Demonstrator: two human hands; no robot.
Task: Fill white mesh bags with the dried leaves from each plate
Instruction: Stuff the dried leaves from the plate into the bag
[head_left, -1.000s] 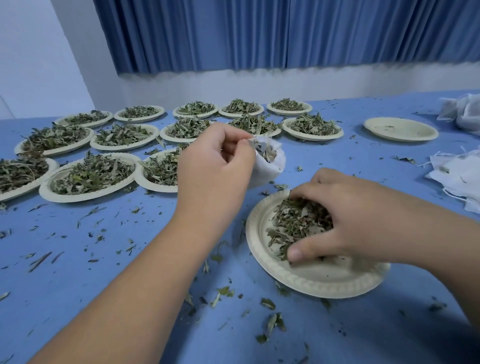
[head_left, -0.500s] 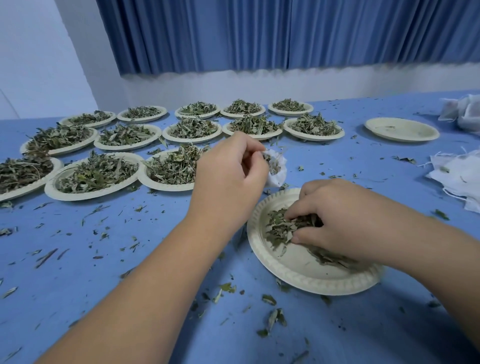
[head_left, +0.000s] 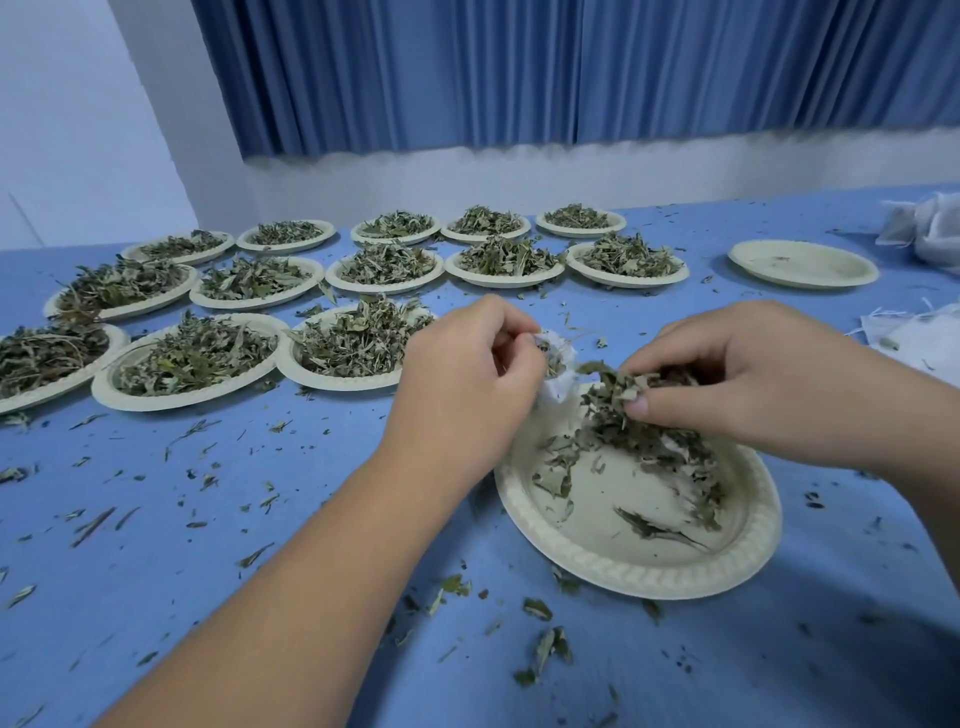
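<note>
Left hand (head_left: 467, 379) pinches a white mesh bag (head_left: 563, 384) at its mouth, fingers curled, just over the far-left rim of the near plate (head_left: 649, 577). Right hand (head_left: 753, 374) pinches a clump of dried leaves (head_left: 618, 387) btwn thumb & fingers, right beside the bag's mouth. Leaf-filled plates (head_left: 197, 358) sit behind on a blue table (head_left: 234, 545).

Illumination is even, diffuse and moderately bright, with a cool blue cast. A soft shadow darkens the table (head_left: 831, 654) at 5 o'clock. Wide-angle distortion fans the curtain (head_left: 519, 78) folds outward. The far plates (head_left: 285, 235) at 11 o'clock render slightly soft.
</note>
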